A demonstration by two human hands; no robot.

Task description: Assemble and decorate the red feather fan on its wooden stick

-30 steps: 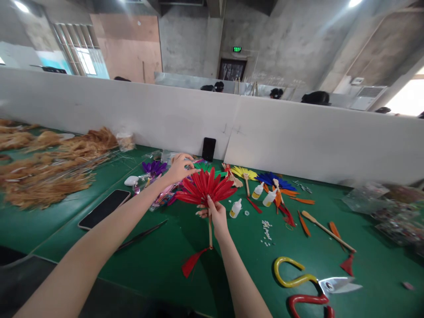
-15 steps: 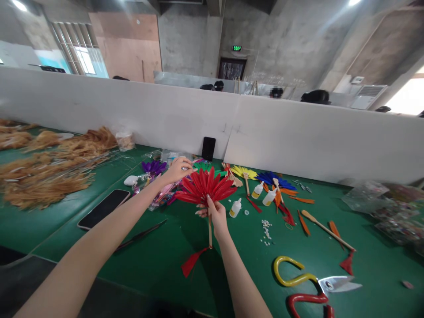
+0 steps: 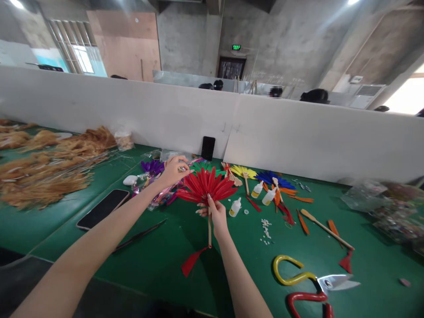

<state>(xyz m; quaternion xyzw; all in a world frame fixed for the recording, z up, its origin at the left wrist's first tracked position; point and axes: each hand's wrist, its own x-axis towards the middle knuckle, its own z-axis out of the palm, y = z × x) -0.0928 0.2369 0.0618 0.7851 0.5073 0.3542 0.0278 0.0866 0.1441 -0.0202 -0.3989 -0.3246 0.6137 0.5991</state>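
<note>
My right hand [image 3: 217,215] grips a red feather fan [image 3: 208,184] near the base of its feathers. The fan stands upright, with its wooden handle [image 3: 210,232] pointing down and a red tassel [image 3: 192,262] hanging from the end. My left hand [image 3: 175,171] is beside the fan's upper left feathers, its fingers curled together and the tips close to the feathers. Whatever those fingers pinch is too small to make out. Behind the red fan lies a green feather fan [image 3: 217,171], partly hidden. Purple feathers [image 3: 152,167] and plastic-bagged materials [image 3: 159,196] lie under and beside my left hand.
Yellow [image 3: 243,170] and blue [image 3: 274,179] fans lie behind several glue bottles [image 3: 235,207]. Large scissors [image 3: 326,283] rest at the front right, near white beads [image 3: 265,229] and a wooden stick [image 3: 327,229]. Tweezers [image 3: 141,235] and a phone [image 3: 103,209] lie left. A white partition [image 3: 281,132] stands behind.
My left hand has shifted slightly left, and its fingers look more curled. My right hand keeps hold of the red fan in nearly the same place.
</note>
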